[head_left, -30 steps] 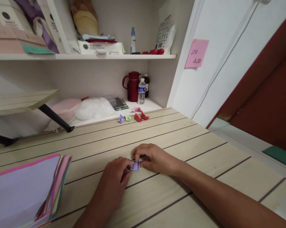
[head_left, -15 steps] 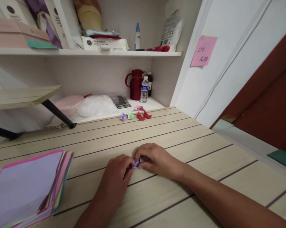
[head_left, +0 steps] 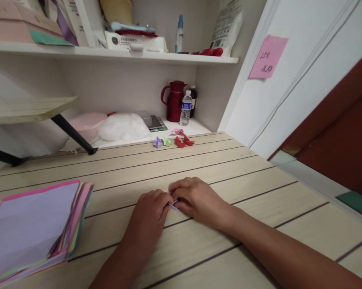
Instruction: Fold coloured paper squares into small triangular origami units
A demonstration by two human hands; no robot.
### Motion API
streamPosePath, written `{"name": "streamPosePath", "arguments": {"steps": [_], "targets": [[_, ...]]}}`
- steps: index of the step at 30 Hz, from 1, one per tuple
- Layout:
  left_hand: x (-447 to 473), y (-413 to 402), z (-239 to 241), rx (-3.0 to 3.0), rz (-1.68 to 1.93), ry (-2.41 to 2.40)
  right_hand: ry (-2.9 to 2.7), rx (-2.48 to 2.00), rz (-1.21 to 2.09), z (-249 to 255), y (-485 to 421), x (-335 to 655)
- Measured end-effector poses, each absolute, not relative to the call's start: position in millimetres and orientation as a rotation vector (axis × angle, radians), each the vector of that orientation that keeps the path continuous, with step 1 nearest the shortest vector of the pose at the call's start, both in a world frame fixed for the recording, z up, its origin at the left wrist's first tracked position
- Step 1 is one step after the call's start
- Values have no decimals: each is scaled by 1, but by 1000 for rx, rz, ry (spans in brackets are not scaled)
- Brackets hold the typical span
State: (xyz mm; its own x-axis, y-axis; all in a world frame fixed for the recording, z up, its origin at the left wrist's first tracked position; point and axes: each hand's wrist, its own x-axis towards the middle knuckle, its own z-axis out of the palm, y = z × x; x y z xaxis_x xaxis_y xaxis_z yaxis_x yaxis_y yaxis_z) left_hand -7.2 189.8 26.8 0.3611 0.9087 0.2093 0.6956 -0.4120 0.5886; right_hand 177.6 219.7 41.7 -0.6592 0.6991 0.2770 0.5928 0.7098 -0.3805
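Between my two hands, low over the wooden table (head_left: 229, 172), is a small folded piece of purple paper (head_left: 173, 206). My left hand (head_left: 152, 208) pinches its left side between thumb and fingers. On the other side, my right hand (head_left: 196, 200) has its curled fingers and thumb closed on the right part. The fingers hide most of the paper; only a thin pale edge shows. Farther back lie small origami pieces: a purple one (head_left: 157, 142), a green one (head_left: 167, 141), two red ones (head_left: 179, 141) and a pink one (head_left: 177, 131).
A stack of coloured paper sheets (head_left: 33, 224) lies at the left. Behind the table stand a red jug (head_left: 175, 102) and a water bottle (head_left: 186, 108), beside a white plastic bag (head_left: 123, 127). A small raised shelf (head_left: 30, 109) with black legs stands at the back left.
The purple paper has turned in my fingers: its folded top showed before, now mostly a thin edge. Both hands remain on it. The whole view has shifted slightly.
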Motion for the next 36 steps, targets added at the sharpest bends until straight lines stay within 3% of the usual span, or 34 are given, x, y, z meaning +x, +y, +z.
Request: {"name": "streamPosePath", "arguments": {"steps": [3, 5, 10, 13, 23, 29, 34, 36], "targets": [[-5, 189, 24, 2167, 785, 1430, -2500, -1008, 275, 42, 217, 173], [-6, 189, 23, 2038, 931, 1498, -2324, -1001, 443, 42, 219, 172], [-14, 187, 27, 1513, 1363, 1468, -1368, -874, 1526, 44, 227, 177], [-14, 184, 31, 1477, 1406, 1472, -991, -660, 1855, 46, 225, 176], [16, 161, 37, 1388, 1444, 1336, -872, -487, 2060, 44, 219, 171], [20, 168, 24, 1369, 1309, 1328, -1249, -555, 1911, 42, 217, 168], [11, 175, 14, 1317, 1342, 1496, -1976, -962, 800, 44, 216, 172], [8, 179, 9, 1364, 1410, 1597, -2114, -1051, 512, 42, 218, 173]]}}
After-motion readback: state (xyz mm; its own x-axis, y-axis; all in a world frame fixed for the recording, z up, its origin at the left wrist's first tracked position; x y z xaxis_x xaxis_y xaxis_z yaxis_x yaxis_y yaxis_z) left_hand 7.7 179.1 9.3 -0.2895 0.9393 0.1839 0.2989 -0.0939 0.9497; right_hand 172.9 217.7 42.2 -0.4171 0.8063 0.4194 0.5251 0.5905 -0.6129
